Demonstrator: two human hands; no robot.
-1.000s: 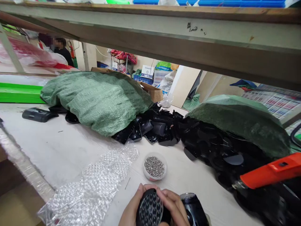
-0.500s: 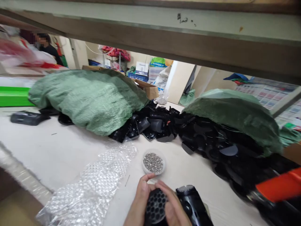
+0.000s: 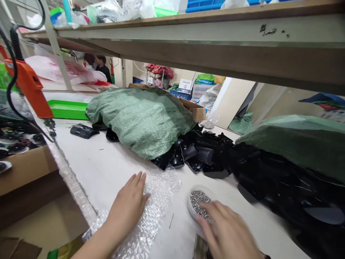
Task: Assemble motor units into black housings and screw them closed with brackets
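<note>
My left hand (image 3: 126, 205) lies flat on a sheet of clear bubble wrap (image 3: 159, 190), its fingers apart and nothing in it. My right hand (image 3: 226, 230) is blurred and hovers at the edge of a small round plastic bowl (image 3: 194, 212) filled with steel screws, its fingertips by the screws. Whether it has picked any up is hidden. Below that hand, a dark blurred object (image 3: 201, 248) shows at the bottom edge, mostly cut off.
Heaps of black plastic parts (image 3: 201, 154) and green woven sacks (image 3: 140, 122) line the white bench's far side. An orange electric screwdriver (image 3: 27, 84) hangs on a cord at left above a cardboard box (image 3: 24, 169). A low shelf beam crosses overhead. A person stands far back.
Both hands have let go of the black perforated part. My left hand has moved onto the bubble wrap, and my right hand has moved to the bowl. The view has swung, bringing an orange screwdriver in at left.
</note>
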